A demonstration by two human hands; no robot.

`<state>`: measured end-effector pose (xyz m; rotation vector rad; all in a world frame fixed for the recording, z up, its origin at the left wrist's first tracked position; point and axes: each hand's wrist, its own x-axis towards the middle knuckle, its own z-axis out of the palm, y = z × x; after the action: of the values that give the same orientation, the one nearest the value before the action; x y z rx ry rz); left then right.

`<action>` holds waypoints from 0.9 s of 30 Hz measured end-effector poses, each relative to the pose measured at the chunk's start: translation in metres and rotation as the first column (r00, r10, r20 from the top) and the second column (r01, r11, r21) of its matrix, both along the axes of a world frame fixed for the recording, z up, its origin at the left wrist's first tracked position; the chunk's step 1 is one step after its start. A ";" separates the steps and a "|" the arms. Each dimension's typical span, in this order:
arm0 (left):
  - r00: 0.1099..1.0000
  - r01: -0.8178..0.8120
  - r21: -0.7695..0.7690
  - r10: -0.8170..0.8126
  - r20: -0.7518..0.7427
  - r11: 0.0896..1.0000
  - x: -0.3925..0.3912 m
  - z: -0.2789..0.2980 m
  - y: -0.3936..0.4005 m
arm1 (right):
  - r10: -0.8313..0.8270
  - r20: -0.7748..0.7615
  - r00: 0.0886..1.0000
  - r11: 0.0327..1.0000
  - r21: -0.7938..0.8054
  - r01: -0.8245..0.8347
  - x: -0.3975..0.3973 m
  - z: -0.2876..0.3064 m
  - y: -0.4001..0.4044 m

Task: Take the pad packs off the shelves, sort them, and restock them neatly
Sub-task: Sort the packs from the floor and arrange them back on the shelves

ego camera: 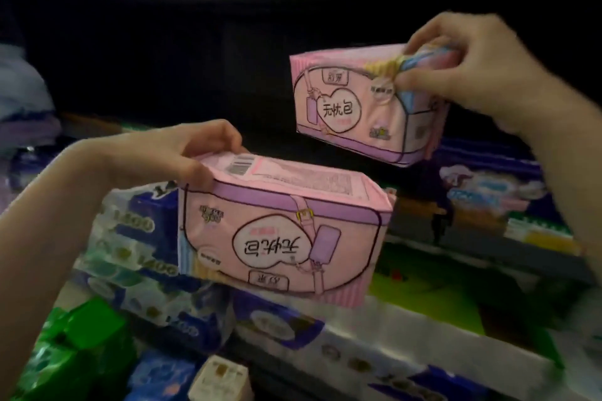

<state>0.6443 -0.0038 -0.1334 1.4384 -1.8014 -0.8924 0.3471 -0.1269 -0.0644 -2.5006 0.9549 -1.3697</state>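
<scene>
I hold two matching pink pad packs with purple trim in front of a dark shelf bay. My left hand (169,156) grips the top left corner of the lower pack (280,234), which hangs upside down with its barcode facing up. Higher and to the right, my right hand (462,65) pinches the top right corner of the second pack (368,107), which is upright and tilted a little. The two packs are apart and touch nothing else.
Blue and white packs (136,238) are stacked below left, with green packs (75,345) at the bottom left. More blue and purple packs (488,192) lie on the shelf at right. A long white and blue pack (374,345) lies along the shelf front. Purple packs (19,101) sit far left.
</scene>
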 end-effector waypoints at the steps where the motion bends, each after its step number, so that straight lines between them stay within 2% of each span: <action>1: 1.000 -0.013 -0.017 0.014 0.006 1.000 0.000 0.006 -0.002 | -0.070 -0.060 0.996 0.997 -0.025 0.068 0.009 -0.005 -0.015; 3: 0.999 -0.036 -0.041 0.037 0.019 0.999 0.002 0.013 -0.008 | -0.160 -0.280 0.947 0.986 -0.081 0.143 0.027 -0.021 -0.044; 5: 0.997 -0.073 -0.063 0.073 0.004 0.995 0.004 0.016 -0.014 | -0.200 -0.507 0.838 0.980 -0.093 0.177 0.037 -0.038 -0.068; 9: 0.996 -0.091 -0.091 0.090 -0.018 0.992 0.017 0.019 -0.024 | -0.314 -0.658 0.685 0.937 -0.096 0.337 0.036 -0.051 -0.090; 11: 0.996 -0.083 -0.112 0.079 -0.039 0.990 0.022 0.021 -0.028 | -0.342 -0.684 0.645 0.925 -0.124 0.359 0.038 -0.055 -0.092; 12: 0.995 -0.082 -0.130 0.074 -0.062 0.988 0.023 0.023 -0.030 | -0.346 -0.654 0.673 0.926 -0.124 0.357 0.039 -0.055 -0.088; 13: 0.993 -0.081 -0.151 0.067 -0.095 0.985 0.024 0.025 -0.032 | -0.329 -0.562 0.759 0.936 -0.086 0.341 0.039 -0.055 -0.083; 15: 0.983 -0.073 -0.211 0.035 -0.180 0.975 0.021 0.029 -0.039 | -0.195 -0.227 0.954 0.972 0.087 0.219 0.037 -0.050 -0.064; 16: 0.974 -0.070 -0.237 0.015 -0.226 0.969 0.018 0.031 -0.043 | -0.048 -0.022 0.999 0.972 0.227 0.052 0.033 -0.046 -0.052; 17: 0.963 -0.072 -0.257 0.001 -0.269 0.964 0.015 0.033 -0.048 | 0.102 0.166 0.981 0.921 0.357 -0.156 0.030 -0.042 -0.039; 18: 0.952 -0.076 -0.274 -0.012 -0.304 0.959 0.010 0.034 -0.054 | 0.194 0.291 0.937 0.849 0.429 -0.308 0.026 -0.039 -0.027; 19: 0.945 -0.075 -0.292 -0.026 -0.327 0.953 0.005 0.036 -0.062 | 0.244 0.318 0.916 0.816 0.443 -0.372 0.021 -0.038 -0.018; 20: 0.943 -0.072 -0.312 -0.037 -0.330 0.948 0.000 0.038 -0.070 | 0.262 0.254 0.931 0.837 0.422 -0.350 0.018 -0.038 -0.013; 22: 0.968 -0.061 -0.345 -0.029 -0.249 0.936 -0.014 0.042 -0.086 | 0.126 -0.031 0.992 0.954 0.278 -0.112 0.014 -0.040 -0.010; 23: 0.987 -0.056 -0.359 -0.004 -0.163 0.932 -0.022 0.044 -0.095 | -0.003 -0.135 0.991 0.981 0.192 0.029 0.014 -0.043 -0.012; 24: 0.998 -0.049 -0.373 0.031 -0.057 0.927 -0.030 0.047 -0.103 | -0.113 -0.176 0.978 0.981 0.139 0.139 0.015 -0.049 -0.015; 27: 0.938 -0.034 -0.452 0.184 0.294 0.892 -0.041 0.047 -0.128 | -0.284 -0.147 0.948 0.948 0.103 0.300 0.020 -0.072 -0.026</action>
<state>0.6029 -0.1316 -0.0868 1.4247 -1.9745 -0.1585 0.3674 -0.1531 -0.1364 -2.4534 1.4415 -1.1832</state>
